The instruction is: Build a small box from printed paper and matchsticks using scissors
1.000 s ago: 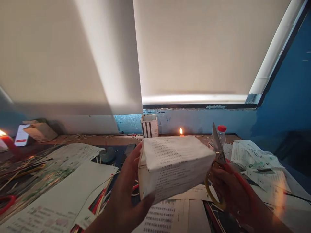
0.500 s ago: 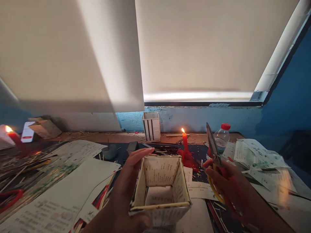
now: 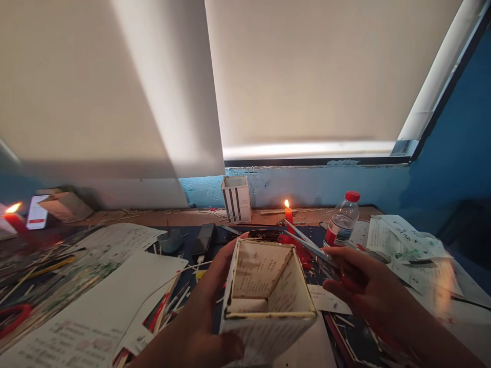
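My left hand (image 3: 207, 312) grips an open paper-covered box (image 3: 264, 291) by its left wall, with its mouth tilted toward me. Printed text covers the box inside and out. My right hand (image 3: 364, 289) is closed on a pair of scissors (image 3: 307, 244) with red handles. The blades point left and up, with their tips above the box's far right corner. A lit red candle (image 3: 288, 217) stands just behind the box and the blades.
A plastic bottle with a red cap (image 3: 341, 220) stands right of the candle. A small striped box (image 3: 237, 198) sits by the wall. Printed sheets (image 3: 95, 306), sticks and scraps cover the desk. Another lit candle (image 3: 13, 217) and a phone (image 3: 35, 214) are at far left.
The box was turned from its closed side to its open mouth facing me and lowered. The scissors swung from upright to pointing left toward the box.
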### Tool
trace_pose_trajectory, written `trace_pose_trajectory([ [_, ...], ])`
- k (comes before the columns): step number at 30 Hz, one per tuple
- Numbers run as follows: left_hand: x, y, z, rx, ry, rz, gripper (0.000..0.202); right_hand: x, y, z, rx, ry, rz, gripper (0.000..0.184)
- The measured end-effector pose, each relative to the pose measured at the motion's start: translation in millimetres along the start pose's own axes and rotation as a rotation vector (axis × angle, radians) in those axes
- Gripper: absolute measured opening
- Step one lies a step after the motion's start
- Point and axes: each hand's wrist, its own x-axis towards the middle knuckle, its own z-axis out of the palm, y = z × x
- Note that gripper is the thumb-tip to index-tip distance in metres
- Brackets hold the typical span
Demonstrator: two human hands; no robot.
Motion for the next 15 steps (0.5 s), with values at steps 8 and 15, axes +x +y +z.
trace_pose_trajectory([
  [8, -2.7, 3.0, 4.3, 0.027, -0.012, -0.005, 0.105, -3.9, -1.2, -11.1, -0.177, -0.122, -0.128, 0.046],
  [15, -6.6, 5.0, 3.3, 0.184, 0.080, 0.007, 0.097, -4.0, -1.4, -11.3, -0.221, -0.170, -0.139, 0.044],
])
